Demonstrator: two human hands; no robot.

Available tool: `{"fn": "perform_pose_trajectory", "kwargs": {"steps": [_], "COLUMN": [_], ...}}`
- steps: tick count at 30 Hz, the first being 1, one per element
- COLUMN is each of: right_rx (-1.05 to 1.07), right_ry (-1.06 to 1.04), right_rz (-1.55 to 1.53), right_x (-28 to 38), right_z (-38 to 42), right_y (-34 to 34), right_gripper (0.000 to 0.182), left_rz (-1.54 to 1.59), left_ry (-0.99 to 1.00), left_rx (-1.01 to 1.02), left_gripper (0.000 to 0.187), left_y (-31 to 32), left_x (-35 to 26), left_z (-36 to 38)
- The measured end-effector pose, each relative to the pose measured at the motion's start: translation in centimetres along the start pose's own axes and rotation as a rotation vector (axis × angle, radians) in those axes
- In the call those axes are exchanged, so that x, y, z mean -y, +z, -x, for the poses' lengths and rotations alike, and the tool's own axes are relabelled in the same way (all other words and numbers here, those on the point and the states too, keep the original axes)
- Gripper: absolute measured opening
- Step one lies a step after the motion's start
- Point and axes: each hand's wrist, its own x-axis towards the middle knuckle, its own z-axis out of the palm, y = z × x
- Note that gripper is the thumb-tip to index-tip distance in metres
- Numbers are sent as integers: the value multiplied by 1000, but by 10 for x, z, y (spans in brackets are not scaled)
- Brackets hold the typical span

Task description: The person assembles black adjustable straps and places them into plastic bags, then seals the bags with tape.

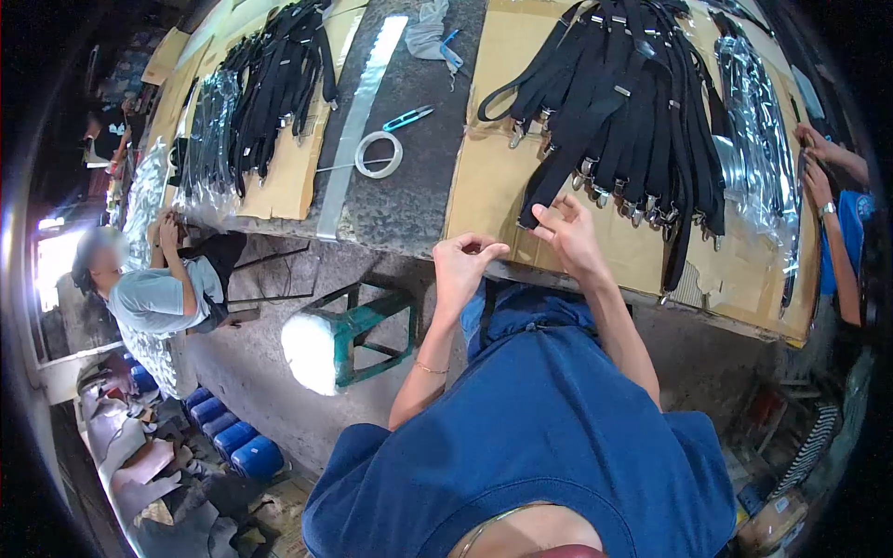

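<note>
Black suspenders [595, 139] with metal clips lie in a fanned pile on the cardboard at the table edge. One flat black strap [556, 177] runs from this pile down to my right hand [572, 240], whose fingertips pinch at its lower end. Just left of that end is my left hand [460, 272], raised at the table's edge, with thumb and fingers pressed together. Anything between those left fingers is too small to make out. Several silver clips [642, 206] hang in a row just beyond my right hand.
Left on the table are a tape roll [379, 154], a box cutter [407, 118], a metal ruler [358, 121] and a second suspender pile [279, 84]. Plastic-wrapped bundles [752, 121] lie right. A green stool [372, 325] stands below. One person [153, 288] sits left; another's arms [828, 177] reach in right.
</note>
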Motion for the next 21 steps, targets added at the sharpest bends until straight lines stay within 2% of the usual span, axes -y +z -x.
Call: {"fn": "perform_pose_trajectory", "kwargs": {"steps": [2, 6, 9, 11, 21], "right_rx": [48, 141, 107, 112, 89], "right_ry": [-15, -98, -110, -282, -331], "right_rz": [-92, -157, -117, -11, 73], "right_x": [9, 19, 23, 20, 33], "right_z": [9, 18, 20, 15, 19], "right_y": [1, 6, 7, 5, -1], "right_gripper": [32, 39, 42, 44, 48], "left_rz": [-4, -45, -2, -50, -77], "left_ry": [19, 35, 42, 54, 59], "left_rx": [37, 102, 127, 139, 145], "left_gripper": [12, 15, 15, 15, 15], "left_y": [5, 11, 16, 16, 20], "left_x": [2, 0, 0, -2, -7], "left_z": [-2, -3, -3, -2, -2]}}
